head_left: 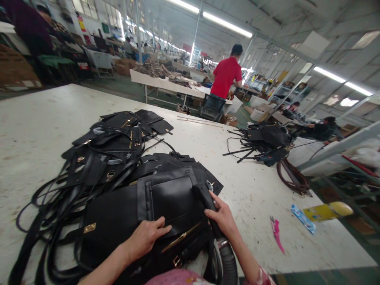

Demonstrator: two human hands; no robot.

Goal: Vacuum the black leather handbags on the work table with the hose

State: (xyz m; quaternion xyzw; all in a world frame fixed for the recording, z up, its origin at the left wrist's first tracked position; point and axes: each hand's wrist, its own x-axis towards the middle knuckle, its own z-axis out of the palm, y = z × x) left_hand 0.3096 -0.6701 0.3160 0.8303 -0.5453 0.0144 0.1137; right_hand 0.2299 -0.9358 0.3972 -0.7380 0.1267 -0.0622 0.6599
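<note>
A black leather bag piece (173, 198) with a pocket, a gold zip and gold fittings lies on the table in front of me. My left hand (148, 235) rests on its near side, index finger stretched out across the leather and the other fingers partly bent, holding nothing. At the right edge of the bag, my right hand (221, 213) grips a black nozzle-like tool (203, 196). A thick ribbed black hose (228, 259) runs down below that hand toward my body. The tool's front end is over the pocket; whether it touches the leather, I cannot tell.
More black bag pieces (118, 134) with straps and buckles are heaped at the left. Farther right sit another black pile (267, 136), brown straps (292, 178), pink snips (276, 233), a yellow bottle (328, 211) and a blue packet (303, 219). A person in red (226, 77) stands beyond the table.
</note>
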